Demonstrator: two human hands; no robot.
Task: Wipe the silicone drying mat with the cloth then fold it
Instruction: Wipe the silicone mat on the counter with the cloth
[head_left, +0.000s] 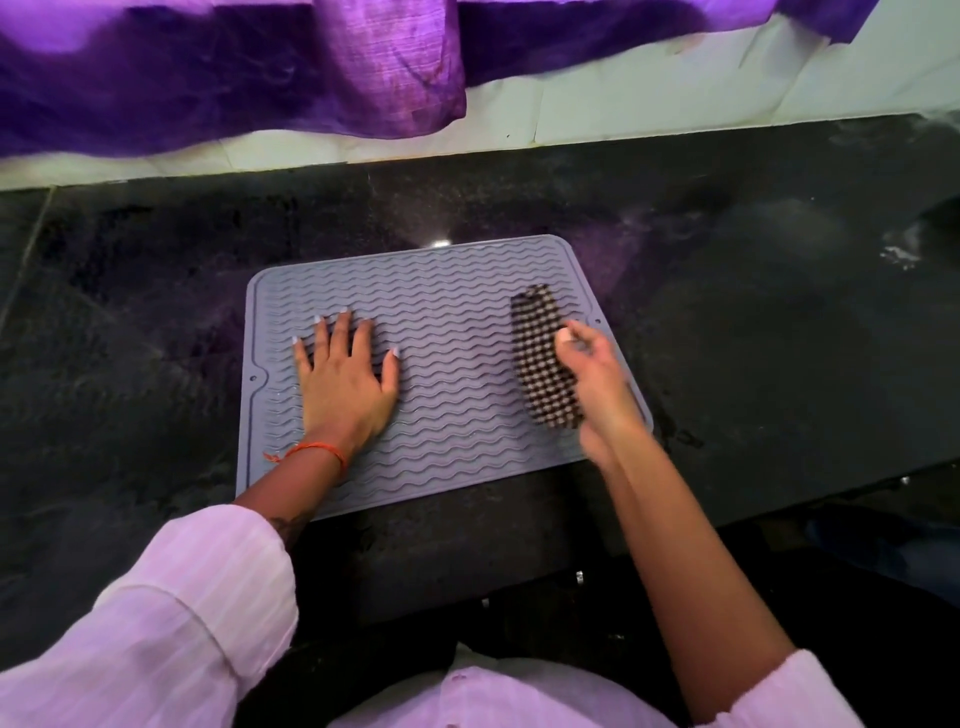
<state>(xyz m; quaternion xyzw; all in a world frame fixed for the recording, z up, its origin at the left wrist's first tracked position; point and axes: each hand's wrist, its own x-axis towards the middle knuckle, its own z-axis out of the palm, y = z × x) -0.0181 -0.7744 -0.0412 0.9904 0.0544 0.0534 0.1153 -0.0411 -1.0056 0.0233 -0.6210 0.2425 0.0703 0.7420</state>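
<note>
Mat (457, 332) lies flat, unfolded, on the dark bench (753, 338). Left hand (345, 376) presses it with fingers spread; right hand (589, 374) grasps the checked cloth (540, 358) at the mat's right side. Wiping apparently in progress; folding outstanding.

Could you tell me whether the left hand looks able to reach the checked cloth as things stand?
Probably yes: the left hand lies flat on the mat, and only bare mat separates it from the checked cloth held by the right hand.
</note>
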